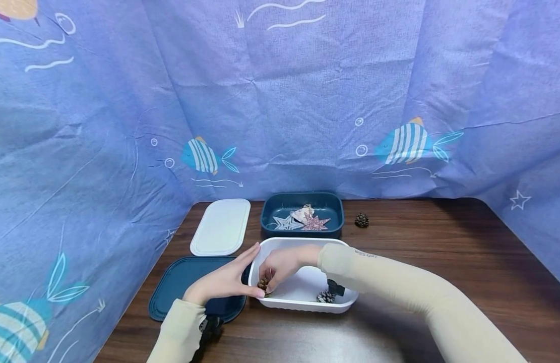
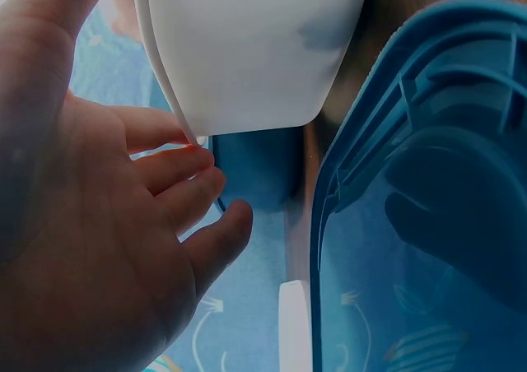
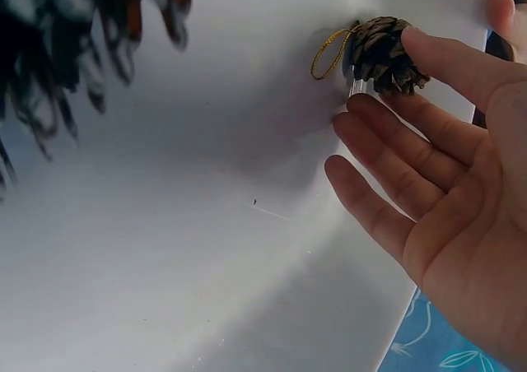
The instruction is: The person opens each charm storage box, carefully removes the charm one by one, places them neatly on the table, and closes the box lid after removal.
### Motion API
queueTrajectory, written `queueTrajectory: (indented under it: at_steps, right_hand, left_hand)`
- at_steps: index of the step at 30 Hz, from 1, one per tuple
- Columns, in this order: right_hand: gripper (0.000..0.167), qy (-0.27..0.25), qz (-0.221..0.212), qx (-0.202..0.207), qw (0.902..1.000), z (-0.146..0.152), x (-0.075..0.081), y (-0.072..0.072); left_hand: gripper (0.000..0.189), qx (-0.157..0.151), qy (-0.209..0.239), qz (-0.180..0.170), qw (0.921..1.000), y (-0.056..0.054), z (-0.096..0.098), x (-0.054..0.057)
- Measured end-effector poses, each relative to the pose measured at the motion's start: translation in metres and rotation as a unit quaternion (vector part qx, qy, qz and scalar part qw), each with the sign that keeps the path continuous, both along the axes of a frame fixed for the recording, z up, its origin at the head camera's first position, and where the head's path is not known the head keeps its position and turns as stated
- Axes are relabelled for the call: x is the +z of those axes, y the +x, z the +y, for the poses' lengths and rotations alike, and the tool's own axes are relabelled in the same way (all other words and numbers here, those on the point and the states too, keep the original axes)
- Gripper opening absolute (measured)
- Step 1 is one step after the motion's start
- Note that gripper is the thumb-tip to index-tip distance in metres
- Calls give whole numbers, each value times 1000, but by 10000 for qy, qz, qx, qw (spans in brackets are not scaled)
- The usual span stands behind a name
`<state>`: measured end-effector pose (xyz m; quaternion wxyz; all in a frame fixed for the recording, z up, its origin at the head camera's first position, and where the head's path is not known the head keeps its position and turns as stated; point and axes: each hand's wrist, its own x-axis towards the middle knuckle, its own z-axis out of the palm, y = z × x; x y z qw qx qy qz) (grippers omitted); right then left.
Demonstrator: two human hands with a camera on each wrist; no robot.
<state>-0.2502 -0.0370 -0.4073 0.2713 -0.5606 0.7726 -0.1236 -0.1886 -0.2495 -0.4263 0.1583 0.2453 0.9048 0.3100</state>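
Note:
Inside the left end of a white plastic box [image 1: 302,305], my right hand [image 1: 282,266] pinches a brown pine cone [image 3: 387,55] between thumb and forefinger. A gold cord loop [image 3: 325,55] hangs from the cone. My left hand [image 1: 226,279] spans the box's left end, thumb at the near rim and fingers at the rim farther back; the left wrist view shows its fingers [image 2: 177,168] fairly straight against the edge. A second, pale-tipped pine cone [image 1: 325,296] lies in the box's near right part, looming large and blurred at the right wrist view's upper left.
Behind stands a dark blue box [image 1: 302,199] holding a silver star [image 1: 287,223], a pink glitter star [image 1: 315,223] and a pale ornament [image 1: 302,214]. Another pine cone [image 1: 362,220] sits right of it. A white lid [image 1: 221,227] and blue lid [image 1: 180,287] lie left.

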Motion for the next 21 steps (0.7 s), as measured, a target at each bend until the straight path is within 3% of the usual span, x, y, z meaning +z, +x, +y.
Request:
queueTrajectory:
  at_steps: [21]
  right_hand:
    - [17, -260, -327, -129, 9990, 5, -2, -2]
  left_hand:
    - [111, -10, 5, -31, 10000, 1, 1, 2]
